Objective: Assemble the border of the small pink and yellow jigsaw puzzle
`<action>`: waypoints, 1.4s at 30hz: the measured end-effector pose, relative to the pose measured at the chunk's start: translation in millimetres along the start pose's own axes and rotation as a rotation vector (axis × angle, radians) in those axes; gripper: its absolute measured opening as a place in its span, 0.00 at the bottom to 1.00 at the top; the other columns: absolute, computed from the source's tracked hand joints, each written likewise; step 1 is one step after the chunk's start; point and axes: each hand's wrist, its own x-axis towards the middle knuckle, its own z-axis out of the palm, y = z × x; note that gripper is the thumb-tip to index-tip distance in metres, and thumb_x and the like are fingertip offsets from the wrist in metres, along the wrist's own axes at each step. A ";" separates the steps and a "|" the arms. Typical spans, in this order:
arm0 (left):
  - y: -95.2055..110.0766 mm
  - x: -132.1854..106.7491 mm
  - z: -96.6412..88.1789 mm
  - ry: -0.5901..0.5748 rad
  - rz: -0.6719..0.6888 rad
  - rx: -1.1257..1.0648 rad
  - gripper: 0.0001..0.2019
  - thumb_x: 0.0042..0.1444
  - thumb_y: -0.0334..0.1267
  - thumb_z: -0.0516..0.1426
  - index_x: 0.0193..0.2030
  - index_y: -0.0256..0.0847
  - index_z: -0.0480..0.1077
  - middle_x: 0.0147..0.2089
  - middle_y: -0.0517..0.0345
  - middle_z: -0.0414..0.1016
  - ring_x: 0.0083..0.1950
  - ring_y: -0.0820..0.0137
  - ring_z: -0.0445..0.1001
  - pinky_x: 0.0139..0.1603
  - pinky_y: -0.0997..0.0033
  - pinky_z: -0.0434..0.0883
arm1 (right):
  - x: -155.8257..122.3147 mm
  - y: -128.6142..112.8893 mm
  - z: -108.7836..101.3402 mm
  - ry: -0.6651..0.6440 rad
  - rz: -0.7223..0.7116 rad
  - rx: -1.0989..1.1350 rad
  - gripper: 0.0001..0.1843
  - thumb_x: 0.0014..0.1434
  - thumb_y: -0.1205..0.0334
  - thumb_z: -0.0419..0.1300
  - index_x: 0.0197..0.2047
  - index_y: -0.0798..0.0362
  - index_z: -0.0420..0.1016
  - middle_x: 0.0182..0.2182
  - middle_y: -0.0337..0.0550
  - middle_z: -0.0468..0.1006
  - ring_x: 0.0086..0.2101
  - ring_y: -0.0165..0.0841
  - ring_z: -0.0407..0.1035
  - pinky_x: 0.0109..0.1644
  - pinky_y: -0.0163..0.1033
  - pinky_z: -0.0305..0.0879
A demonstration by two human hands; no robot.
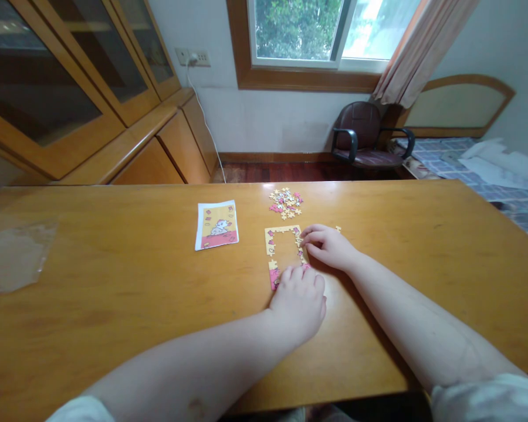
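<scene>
On the wooden table a jigsaw border (270,241) of yellow and pink pieces forms a rectangle around bare wood. A small gap shows in its left side. My left hand (298,302) lies over the lower right part, its fingers bent down on the pieces and hiding much of the bottom edge. From the right, my right hand (328,245) has its thumb and bent fingers closed at the border's right side, touching the pieces there. Just beyond the border is a heap of loose jigsaw pieces (286,202). A single yellow piece (338,228) lies behind my right hand.
A picture card (217,224) with a white animal on yellow and pink lies left of the border. Farther left is a clear plastic bag (15,255). Past the table's (136,281) far edge stand a brown armchair (363,132) and glass-fronted cabinets (110,53).
</scene>
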 end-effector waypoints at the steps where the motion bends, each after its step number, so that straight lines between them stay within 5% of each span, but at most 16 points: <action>1: 0.1 0.0 0.2 0.000 0.000 0.000 0.14 0.59 0.43 0.53 0.45 0.35 0.69 0.43 0.47 0.70 0.45 0.58 0.66 0.45 0.56 0.63 | -0.2 -0.5 -0.2 -0.010 -0.002 -0.008 0.11 0.54 0.69 0.56 0.33 0.50 0.80 0.42 0.43 0.77 0.41 0.33 0.73 0.48 0.38 0.68; 20: -0.1 -0.9 0.4 0.020 0.021 0.011 0.14 0.59 0.43 0.53 0.46 0.36 0.68 0.45 0.46 0.70 0.46 0.57 0.66 0.46 0.56 0.63 | -2.0 -14.7 -9.5 -0.090 0.028 -0.240 0.10 0.56 0.66 0.55 0.34 0.51 0.79 0.35 0.42 0.77 0.35 0.32 0.71 0.40 0.34 0.65; 25: 1.6 -2.1 -1.6 0.006 0.052 0.016 0.12 0.60 0.42 0.52 0.43 0.36 0.68 0.41 0.48 0.69 0.44 0.58 0.66 0.44 0.56 0.63 | -3.5 -13.7 -20.0 0.152 0.433 -0.580 0.14 0.61 0.59 0.52 0.37 0.53 0.78 0.35 0.50 0.78 0.34 0.36 0.72 0.36 0.36 0.63; 29: 2.9 -3.4 -1.5 0.029 0.079 0.008 0.11 0.60 0.42 0.51 0.41 0.37 0.68 0.40 0.50 0.69 0.43 0.59 0.66 0.44 0.57 0.63 | -6.7 1.1 -31.4 0.054 0.701 -0.742 0.18 0.61 0.56 0.52 0.36 0.59 0.80 0.36 0.61 0.77 0.35 0.42 0.73 0.36 0.41 0.64; 38: 2.1 -2.9 0.1 0.026 0.080 -0.004 0.11 0.60 0.42 0.51 0.41 0.37 0.67 0.41 0.49 0.70 0.43 0.59 0.66 0.44 0.57 0.63 | -10.0 18.3 -35.1 -0.014 0.541 -0.561 0.15 0.57 0.68 0.54 0.39 0.48 0.81 0.38 0.48 0.79 0.35 0.35 0.72 0.36 0.35 0.64; 42: 2.3 -6.3 -0.2 0.103 0.187 -0.052 0.09 0.61 0.40 0.50 0.40 0.38 0.67 0.39 0.51 0.70 0.42 0.61 0.66 0.44 0.58 0.62 | -9.3 15.4 -34.0 -0.015 0.526 -0.571 0.13 0.57 0.62 0.55 0.38 0.51 0.81 0.37 0.49 0.79 0.34 0.36 0.72 0.35 0.36 0.63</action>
